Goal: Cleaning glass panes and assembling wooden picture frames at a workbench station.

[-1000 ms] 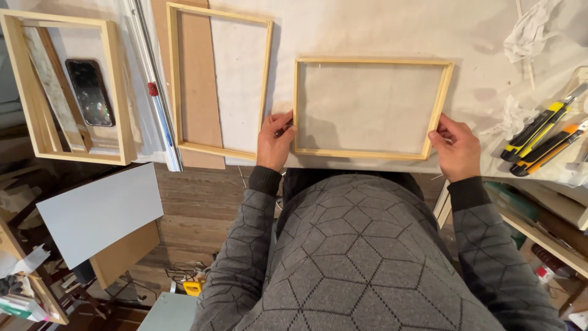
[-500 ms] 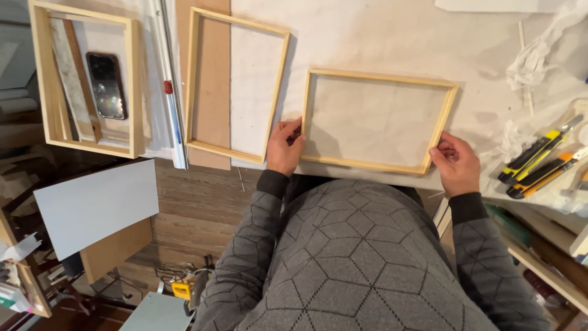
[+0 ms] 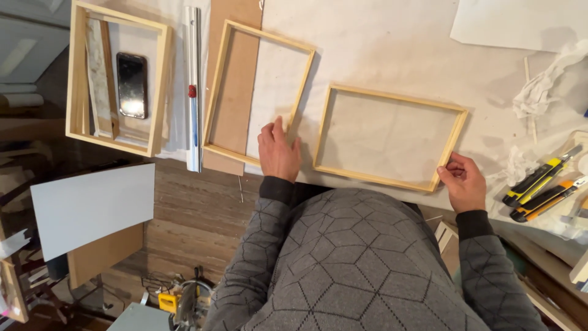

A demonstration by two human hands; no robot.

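Now right hand (image 3: 463,182) gripping wooden frame (image 3: 388,136) corner, left hand (image 3: 278,149) flat beside

A small workshop for making wooden frames is shown. Three bare wooden frames (image 3: 388,137) are laid out on a work table (image 3: 392,49) covered with pale paper, and yellow utility knives (image 3: 542,190) and a metal ruler (image 3: 193,86) are kept beside them. Boards (image 3: 92,205) and a power saw (image 3: 187,300) are seen on the wooden floor (image 3: 190,214) below.
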